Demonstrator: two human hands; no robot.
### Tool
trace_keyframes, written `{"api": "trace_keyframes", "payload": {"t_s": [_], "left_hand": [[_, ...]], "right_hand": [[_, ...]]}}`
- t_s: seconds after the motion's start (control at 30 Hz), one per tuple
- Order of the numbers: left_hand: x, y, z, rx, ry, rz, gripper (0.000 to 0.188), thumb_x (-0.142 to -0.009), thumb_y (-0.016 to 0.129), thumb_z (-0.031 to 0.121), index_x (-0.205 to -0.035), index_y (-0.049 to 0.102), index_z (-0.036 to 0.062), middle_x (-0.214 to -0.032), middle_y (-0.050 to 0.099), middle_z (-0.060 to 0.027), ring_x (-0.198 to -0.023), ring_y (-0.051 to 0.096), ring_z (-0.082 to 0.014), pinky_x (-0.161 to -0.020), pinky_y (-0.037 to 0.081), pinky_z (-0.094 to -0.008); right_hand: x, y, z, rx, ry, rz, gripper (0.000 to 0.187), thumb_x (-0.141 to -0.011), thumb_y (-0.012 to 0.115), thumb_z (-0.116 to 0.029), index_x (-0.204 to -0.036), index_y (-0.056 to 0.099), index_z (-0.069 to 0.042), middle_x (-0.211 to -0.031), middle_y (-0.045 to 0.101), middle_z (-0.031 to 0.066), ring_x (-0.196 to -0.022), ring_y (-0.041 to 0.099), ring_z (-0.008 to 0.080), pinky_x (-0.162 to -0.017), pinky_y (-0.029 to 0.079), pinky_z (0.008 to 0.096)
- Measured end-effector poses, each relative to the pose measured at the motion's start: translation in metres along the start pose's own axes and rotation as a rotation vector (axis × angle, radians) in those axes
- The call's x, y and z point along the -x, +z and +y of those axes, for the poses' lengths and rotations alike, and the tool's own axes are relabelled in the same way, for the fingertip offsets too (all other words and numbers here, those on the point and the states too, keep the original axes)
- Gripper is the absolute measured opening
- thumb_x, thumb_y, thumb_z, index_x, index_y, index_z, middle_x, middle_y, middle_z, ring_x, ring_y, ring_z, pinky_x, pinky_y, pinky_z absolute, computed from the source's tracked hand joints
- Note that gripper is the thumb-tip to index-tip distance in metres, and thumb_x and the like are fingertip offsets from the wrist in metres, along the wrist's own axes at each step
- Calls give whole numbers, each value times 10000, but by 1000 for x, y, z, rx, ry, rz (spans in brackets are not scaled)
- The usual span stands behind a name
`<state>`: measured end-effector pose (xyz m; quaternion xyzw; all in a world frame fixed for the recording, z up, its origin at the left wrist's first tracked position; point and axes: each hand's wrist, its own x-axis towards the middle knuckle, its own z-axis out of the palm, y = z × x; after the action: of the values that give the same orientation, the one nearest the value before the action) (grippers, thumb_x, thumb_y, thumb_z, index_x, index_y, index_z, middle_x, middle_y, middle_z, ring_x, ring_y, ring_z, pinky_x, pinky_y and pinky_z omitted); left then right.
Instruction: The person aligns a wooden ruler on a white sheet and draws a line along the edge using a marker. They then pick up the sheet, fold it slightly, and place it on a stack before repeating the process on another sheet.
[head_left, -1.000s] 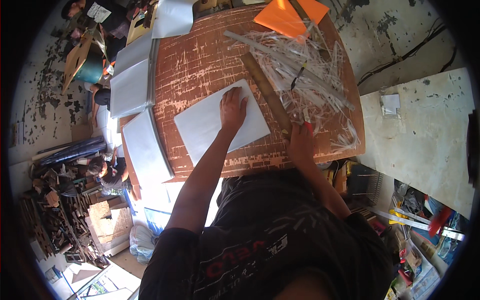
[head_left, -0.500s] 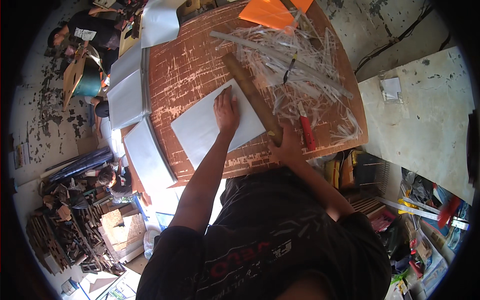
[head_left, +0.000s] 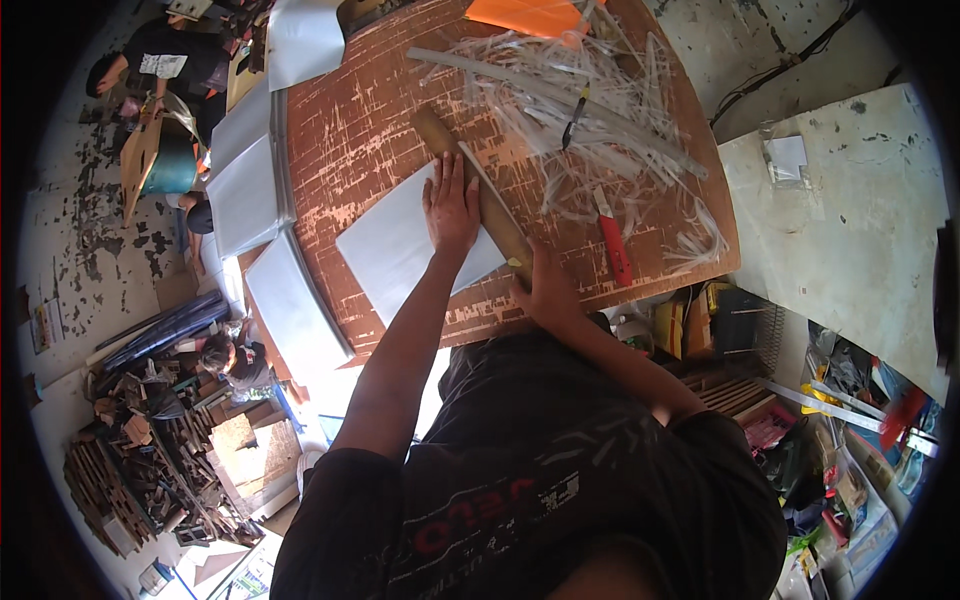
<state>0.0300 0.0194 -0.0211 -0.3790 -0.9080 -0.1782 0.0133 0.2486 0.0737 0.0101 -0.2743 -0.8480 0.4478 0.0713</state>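
Near the middle of the frame, a pale sheet (head_left: 388, 235) lies askew on a worn brown desk (head_left: 350, 125), with a long brown strip (head_left: 497, 210) laid across its right side so that a thin sliver of the sheet shows beyond it. The person's left hand (head_left: 452, 208) rests flat on the sheet, palm down and fingers stretched toward the top of the frame, its right side up against the strip. The right hand (head_left: 550, 290), just below centre, has thumb and fingers set around the strip's lower end — how firmly they press, one cannot tell. To the right of that hand lies a red-handled cutter (head_left: 614, 252), its blade pointing toward the upper left, well apart from the fingers. Above it spreads a tangle of clear plastic strips (head_left: 610, 160), with a black-and-yellow tool (head_left: 575, 118) and a long translucent bar (head_left: 560, 95) lying on it; orange sheets (head_left: 525, 15) sit at the top edge. Stacks of pale sheets (head_left: 297, 300) line the desk's left side. Two other people are in view — one person (head_left: 175, 55) at the upper left, another (head_left: 245, 362) lower down, left of the desk.
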Motion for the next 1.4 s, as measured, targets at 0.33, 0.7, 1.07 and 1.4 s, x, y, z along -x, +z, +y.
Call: {"api": "trace_keyframes", "payload": {"t_s": [0.33, 0.7, 1.07, 1.4], "left_hand": [[-1, 5, -1, -5, 2, 32, 568, -1091, 407, 392, -1590, 364, 125, -1649, 362, -85, -1542, 293, -253, -1257, 203, -450], [0, 9, -1, 3, 2, 50, 549, -1083, 430, 363, -1573, 398, 118, -1639, 380, -87, -1542, 297, -251, -1260, 199, -447], [1, 10, -1, -25, 7, 61, 547, -1088, 426, 368, -1577, 390, 125, -1645, 371, -74, -1546, 288, -227, -1262, 199, -435], [1, 11, -5, -55, -2, 52, 557, -1083, 425, 370, -1581, 378, 125, -1657, 348, -67, -1550, 276, -229, -1260, 206, -448]], "right_hand": [[2, 7, 1, 121, -50, 61, 624, -844, 768, -226, -1295, 417, 25, -1173, 574, 266, -972, 661, 439, -835, 554, 497], [3, 5, 4, 120, -77, 96, 567, -822, 777, -219, -1229, 456, 11, -1154, 542, 244, -1040, 594, 439, -859, 521, 505], [2, 2, 2, 123, -96, 113, 575, -782, 803, -182, -1205, 469, 20, -1143, 530, 242, -1064, 582, 418, -877, 535, 477], [3, 2, 5, 157, -127, 109, 532, -839, 782, -210, -1236, 490, -10, -1185, 503, 249, -1079, 550, 454, -883, 513, 511]]}}
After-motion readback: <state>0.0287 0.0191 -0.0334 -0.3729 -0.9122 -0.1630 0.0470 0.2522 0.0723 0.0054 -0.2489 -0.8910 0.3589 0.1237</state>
